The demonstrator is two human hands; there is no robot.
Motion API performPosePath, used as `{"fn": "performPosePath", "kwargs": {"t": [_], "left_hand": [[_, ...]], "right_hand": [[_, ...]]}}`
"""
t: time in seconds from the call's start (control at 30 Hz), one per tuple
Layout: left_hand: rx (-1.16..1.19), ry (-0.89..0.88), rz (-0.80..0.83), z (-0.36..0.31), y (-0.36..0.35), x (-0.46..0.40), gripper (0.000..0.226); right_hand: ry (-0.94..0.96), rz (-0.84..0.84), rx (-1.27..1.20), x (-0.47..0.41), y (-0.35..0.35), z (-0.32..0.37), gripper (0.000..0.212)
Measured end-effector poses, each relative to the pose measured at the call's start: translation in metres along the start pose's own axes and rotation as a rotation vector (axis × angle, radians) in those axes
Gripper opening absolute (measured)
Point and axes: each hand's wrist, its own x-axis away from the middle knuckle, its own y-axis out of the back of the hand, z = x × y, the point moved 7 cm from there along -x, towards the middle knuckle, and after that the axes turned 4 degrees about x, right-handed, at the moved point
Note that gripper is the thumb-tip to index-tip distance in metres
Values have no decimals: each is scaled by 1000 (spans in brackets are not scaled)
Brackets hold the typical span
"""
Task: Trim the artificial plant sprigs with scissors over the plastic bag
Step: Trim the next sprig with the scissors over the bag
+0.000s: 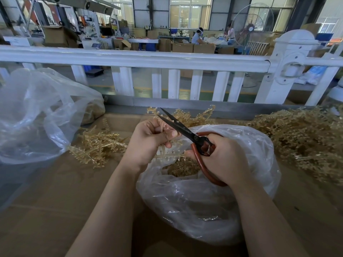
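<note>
Our left hand curls its fingers round a pale tan sprig, whose stem runs out below the fingers toward the right and whose beaded tip pokes up above the knuckles. Our right hand grips the red handles of the scissors; the black blades stand slightly parted, pointing up and left, with the tip of the sprig just beside them. Both hands hover over the open bag, which lies on the brown cardboard desk and holds a heap of trimmings. A loose bunch of sprigs lies left of the hands, a big pile to the right. A second bag sits at far left, beneath a white railing.
</note>
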Motion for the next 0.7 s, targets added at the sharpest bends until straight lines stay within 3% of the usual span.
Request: {"fn": "performPosePath", "kwargs": {"t": [0.2, 0.37, 0.7], "left_hand": [[-78, 15, 68, -2, -10, 3, 14], [-64, 9, 67, -4, -11, 3, 12], [82, 11, 49, -4, -10, 5, 17]], "right_hand": [[24, -61, 91, 1, 4, 4, 41], [8, -84, 55, 1, 5, 4, 70], [6, -61, 37, 1, 4, 1, 47]]}}
